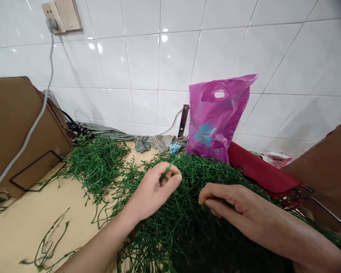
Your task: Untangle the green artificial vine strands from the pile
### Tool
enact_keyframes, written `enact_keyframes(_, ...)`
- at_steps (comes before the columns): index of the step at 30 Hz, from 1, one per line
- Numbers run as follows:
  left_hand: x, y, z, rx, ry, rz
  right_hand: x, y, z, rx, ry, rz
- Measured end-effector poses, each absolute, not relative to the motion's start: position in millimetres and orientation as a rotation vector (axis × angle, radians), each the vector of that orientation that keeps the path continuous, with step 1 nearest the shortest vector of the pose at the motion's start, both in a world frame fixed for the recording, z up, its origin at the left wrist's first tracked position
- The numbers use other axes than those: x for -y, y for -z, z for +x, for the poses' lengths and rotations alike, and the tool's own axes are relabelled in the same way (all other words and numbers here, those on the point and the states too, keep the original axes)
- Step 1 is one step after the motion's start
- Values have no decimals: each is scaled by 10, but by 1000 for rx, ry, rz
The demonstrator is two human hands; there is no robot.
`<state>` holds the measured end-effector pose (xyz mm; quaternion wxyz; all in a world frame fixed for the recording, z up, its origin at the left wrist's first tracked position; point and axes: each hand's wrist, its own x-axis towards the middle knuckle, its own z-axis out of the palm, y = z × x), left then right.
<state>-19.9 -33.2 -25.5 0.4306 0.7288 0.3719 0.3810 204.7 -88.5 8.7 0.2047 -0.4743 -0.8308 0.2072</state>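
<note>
A large tangled mass of thin green artificial vine fills the lower middle of the view, with a second heap of it further left. My left hand pinches a green strand between thumb and fingers above the mass. To the right, my right hand rests on the tangle, its fingertips closed on strands of the same vine. The two hands are close together but not touching. Loose strands lie apart on the pale wooden tabletop.
A cardboard sheet with a wire frame leans at the left, crossed by a grey cable from a wall socket. A pink plastic bag, a red bag and grey cloth stand against the white tiled wall.
</note>
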Motion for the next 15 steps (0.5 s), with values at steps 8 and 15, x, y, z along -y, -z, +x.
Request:
enact_keyframes(8, 245, 307, -248, -680, -1026, 1297, 899, -45, 1868, 1967, -187, -1343)
enact_keyframes(15, 278, 210, -267, -704, -1039, 1211, 853, 64, 1639, 1901, -275, -1327)
